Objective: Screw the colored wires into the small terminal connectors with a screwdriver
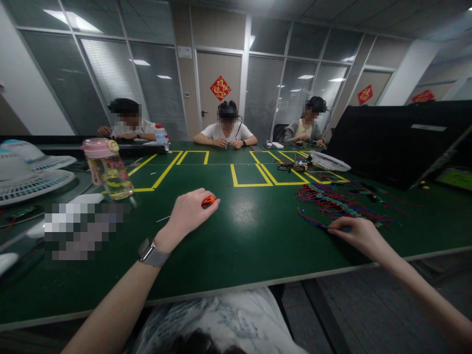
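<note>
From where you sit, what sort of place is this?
Likely an office workroom for small electronics: green table marked with yellow lines, red and blue wires by the right hand, glass partitions behind.

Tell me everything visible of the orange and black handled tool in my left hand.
This orange and black handled tool has a rounded, plastic-looking end; your left hand grips it, hiding its middle. A thin, metal-looking shaft emerges leftward beyond the hand, over the green tabletop; contact there is unclear.

Dim overall, soft glare on table (243, 216), light strips (73, 20) reflected in far glass panels (153, 103), edges stretched, left patch (83, 231) pixelated
</note>
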{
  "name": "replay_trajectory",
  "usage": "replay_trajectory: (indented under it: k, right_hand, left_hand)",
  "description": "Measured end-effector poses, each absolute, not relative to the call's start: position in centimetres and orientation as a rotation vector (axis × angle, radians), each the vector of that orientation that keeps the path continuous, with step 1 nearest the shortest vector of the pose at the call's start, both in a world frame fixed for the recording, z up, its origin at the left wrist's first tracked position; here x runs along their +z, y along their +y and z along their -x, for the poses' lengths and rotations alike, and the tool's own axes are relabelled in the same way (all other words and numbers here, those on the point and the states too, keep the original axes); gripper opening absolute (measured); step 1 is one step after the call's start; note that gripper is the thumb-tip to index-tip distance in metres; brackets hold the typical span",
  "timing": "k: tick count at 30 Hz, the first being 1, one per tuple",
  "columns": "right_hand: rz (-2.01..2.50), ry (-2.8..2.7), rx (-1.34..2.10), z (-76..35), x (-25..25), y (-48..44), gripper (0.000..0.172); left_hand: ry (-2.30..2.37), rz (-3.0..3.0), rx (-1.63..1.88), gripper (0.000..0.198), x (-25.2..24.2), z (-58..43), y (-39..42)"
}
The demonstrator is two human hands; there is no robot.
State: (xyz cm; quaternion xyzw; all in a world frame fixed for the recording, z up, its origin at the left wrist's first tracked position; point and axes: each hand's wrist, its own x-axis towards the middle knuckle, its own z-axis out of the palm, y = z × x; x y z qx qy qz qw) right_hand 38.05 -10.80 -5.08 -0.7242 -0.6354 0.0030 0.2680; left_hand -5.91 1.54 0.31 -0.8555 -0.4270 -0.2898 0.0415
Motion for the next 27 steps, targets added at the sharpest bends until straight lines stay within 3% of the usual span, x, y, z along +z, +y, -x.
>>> replay_trajectory:
  k: [6, 12, 17, 27]
  right_hand:
    - [2.146, -1.737, 0.161, -37.9, -3.2, -9.6, 0.011]
    - [2.081, -1.778, 0.225, -38.9, -3.4, -9.3, 0.013]
    - [2.096, -1.872, 0.133, -38.6, -3.5, -8.8, 0.005]
    - [1.984, -1.907, -0.056, -38.0, -4.8, -9.6, 0.013]
  left_hand:
    - [-1.298, 2.620, -0.866, 0.037, 0.4, 5.7, 1.4]
    - [-1.295, 2.617, -0.879, 0.037, 0.3, 5.8, 1.5]
    - [-1.295, 2.620, -0.884, 0.037, 0.2, 5.9, 1.6]
    - [-1.287, 2.634, -0.881, 0.038, 0.1, 5.9, 1.6]
